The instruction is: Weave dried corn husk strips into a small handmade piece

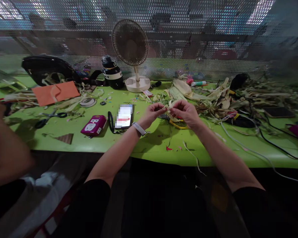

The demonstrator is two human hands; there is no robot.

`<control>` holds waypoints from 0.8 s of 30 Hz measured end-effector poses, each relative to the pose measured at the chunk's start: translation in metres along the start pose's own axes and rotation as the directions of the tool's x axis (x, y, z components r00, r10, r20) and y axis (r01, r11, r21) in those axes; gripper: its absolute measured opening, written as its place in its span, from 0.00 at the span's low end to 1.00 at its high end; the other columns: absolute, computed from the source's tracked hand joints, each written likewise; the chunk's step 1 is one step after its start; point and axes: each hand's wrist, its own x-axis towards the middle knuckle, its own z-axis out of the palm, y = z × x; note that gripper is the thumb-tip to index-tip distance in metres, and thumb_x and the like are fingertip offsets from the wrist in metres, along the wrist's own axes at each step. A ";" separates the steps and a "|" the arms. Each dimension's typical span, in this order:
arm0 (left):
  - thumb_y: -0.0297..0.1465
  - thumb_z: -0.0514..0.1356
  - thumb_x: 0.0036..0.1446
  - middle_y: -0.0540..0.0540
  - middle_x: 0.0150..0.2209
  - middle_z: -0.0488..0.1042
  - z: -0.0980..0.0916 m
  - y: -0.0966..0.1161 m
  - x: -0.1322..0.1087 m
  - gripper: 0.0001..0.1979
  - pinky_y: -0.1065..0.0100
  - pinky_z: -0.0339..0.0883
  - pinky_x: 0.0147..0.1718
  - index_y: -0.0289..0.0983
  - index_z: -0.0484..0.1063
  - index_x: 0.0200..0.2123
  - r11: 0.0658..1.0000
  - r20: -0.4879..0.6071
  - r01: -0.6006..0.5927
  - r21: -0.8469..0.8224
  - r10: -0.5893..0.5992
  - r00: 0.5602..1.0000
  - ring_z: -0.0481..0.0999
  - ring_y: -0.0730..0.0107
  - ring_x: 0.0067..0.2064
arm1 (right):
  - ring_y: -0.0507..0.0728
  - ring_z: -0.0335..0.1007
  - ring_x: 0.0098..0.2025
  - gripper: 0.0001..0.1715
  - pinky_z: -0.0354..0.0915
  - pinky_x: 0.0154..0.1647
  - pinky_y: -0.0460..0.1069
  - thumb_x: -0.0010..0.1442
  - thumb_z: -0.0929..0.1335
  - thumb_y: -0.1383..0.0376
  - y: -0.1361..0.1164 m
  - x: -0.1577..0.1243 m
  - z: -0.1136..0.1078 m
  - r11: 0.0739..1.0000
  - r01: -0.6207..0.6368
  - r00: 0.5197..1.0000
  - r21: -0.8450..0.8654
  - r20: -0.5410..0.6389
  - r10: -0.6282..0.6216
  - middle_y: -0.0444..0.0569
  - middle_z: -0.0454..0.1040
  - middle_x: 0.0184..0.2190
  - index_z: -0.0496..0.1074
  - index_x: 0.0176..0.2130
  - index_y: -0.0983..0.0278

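Observation:
Over the green table (154, 145), my left hand (152, 112) and my right hand (186, 112) meet around a pale strip of corn husk (170, 107). Both hands pinch it, fingers closed, thumbs on top. A white watch band wraps my left wrist. Under my right hand lies a yellow-handled tool (177, 125), partly hidden. A heap of dried husks (213, 96) spreads out behind and to the right of my hands.
A phone (124, 115), a magenta power strip (93, 125), scissors (51, 116), an orange envelope (55, 92), a tape roll (87, 102), a desk fan (131, 49) and a black bottle (112, 73) stand left and behind. Cables (275, 145) cross the right. Another person's arm (7, 148) is at far left.

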 end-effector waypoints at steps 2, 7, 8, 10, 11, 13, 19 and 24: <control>0.39 0.73 0.39 0.51 0.27 0.71 0.000 -0.001 0.001 0.18 0.70 0.60 0.31 0.35 0.71 0.27 1.000 -0.027 0.002 0.007 -0.002 1.000 0.66 0.76 0.30 | 0.50 0.70 0.24 0.28 0.70 0.29 0.48 0.41 0.78 0.48 0.002 0.002 -0.001 1.000 -0.018 1.000 -0.019 -0.008 0.018 0.40 0.72 0.23 0.67 0.33 0.61; 0.34 0.72 0.42 0.52 0.27 0.72 0.001 -0.003 0.003 0.14 0.71 0.60 0.32 0.34 0.73 0.29 1.000 -0.080 -0.001 0.001 0.001 0.997 0.66 0.78 0.29 | 0.50 0.70 0.28 0.22 0.70 0.34 0.49 0.45 0.76 0.52 0.003 0.002 0.000 0.994 -0.002 0.998 -0.111 0.059 0.009 0.44 0.75 0.28 0.74 0.34 0.63; 0.33 0.72 0.42 0.51 0.28 0.72 0.001 -0.003 0.003 0.13 0.71 0.61 0.32 0.34 0.73 0.29 1.000 -0.080 -0.002 -0.009 0.002 0.997 0.67 0.78 0.29 | 0.50 0.69 0.28 0.21 0.70 0.34 0.49 0.44 0.76 0.52 0.003 0.002 0.000 0.993 0.003 0.999 -0.117 0.052 0.004 0.45 0.74 0.28 0.74 0.33 0.64; 0.33 0.72 0.42 0.51 0.28 0.73 0.002 -0.002 0.002 0.13 0.71 0.62 0.33 0.34 0.73 0.29 1.000 -0.078 -0.005 -0.028 0.003 0.997 0.68 0.78 0.30 | 0.50 0.68 0.27 0.21 0.69 0.33 0.49 0.44 0.76 0.52 0.004 0.002 0.000 0.993 -0.004 1.000 -0.116 0.027 0.007 0.44 0.74 0.27 0.75 0.32 0.64; 0.34 0.72 0.42 0.51 0.28 0.74 0.002 -0.002 0.001 0.14 0.71 0.62 0.33 0.34 0.73 0.29 1.000 -0.078 -0.007 -0.030 0.004 0.997 0.68 0.77 0.30 | 0.50 0.68 0.27 0.21 0.69 0.32 0.49 0.44 0.76 0.52 0.005 0.002 -0.001 0.993 -0.011 1.000 -0.115 0.012 0.013 0.44 0.74 0.27 0.75 0.33 0.64; 0.35 0.72 0.41 0.51 0.28 0.74 0.003 -0.001 0.001 0.14 0.71 0.62 0.33 0.34 0.73 0.29 1.000 -0.089 -0.013 -0.014 0.012 0.996 0.69 0.77 0.30 | 0.50 0.67 0.25 0.21 0.69 0.31 0.50 0.44 0.76 0.52 0.006 0.003 -0.001 0.992 -0.028 1.000 -0.120 -0.006 0.028 0.43 0.73 0.25 0.75 0.33 0.63; 0.35 0.72 0.43 0.50 0.29 0.74 0.006 -0.003 -0.001 0.15 0.70 0.64 0.34 0.34 0.72 0.31 0.998 -0.111 -0.063 0.023 0.066 0.992 0.70 0.76 0.31 | 0.49 0.66 0.22 0.20 0.68 0.28 0.49 0.44 0.76 0.51 0.008 0.004 -0.001 0.993 -0.045 0.997 -0.105 -0.069 0.038 0.41 0.71 0.21 0.75 0.30 0.63; 0.36 0.72 0.44 0.50 0.29 0.73 0.007 -0.004 -0.002 0.18 0.70 0.66 0.34 0.36 0.68 0.32 0.991 -0.132 -0.108 0.079 0.118 0.984 0.71 0.75 0.32 | 0.50 0.68 0.22 0.19 0.71 0.27 0.49 0.44 0.75 0.51 0.012 0.006 -0.002 0.993 -0.068 0.984 -0.094 -0.169 0.051 0.42 0.72 0.21 0.74 0.30 0.62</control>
